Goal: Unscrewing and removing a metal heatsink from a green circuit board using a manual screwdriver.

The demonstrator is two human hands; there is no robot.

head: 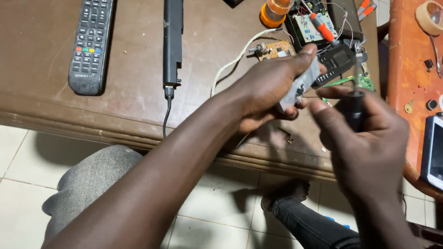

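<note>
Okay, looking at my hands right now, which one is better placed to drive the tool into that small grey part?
Right. The right hand already grips the dark-handled tool, probably a screwdriver, its shaft raised beside the small grey part. The left hand is wrapped around that part, steadying it above the brown table.

Scuffed brown wooden table (138,99) (matt)

Looks like home electronics repair corner: brown wooden table (138,92) on tiled floor (18,184), remote control (91,44) upper left, bare circuit boards (276,50) and orange-handled screwdriver (321,26) upper right, tape roll (430,16) far right on orange side table (406,69).
</note>
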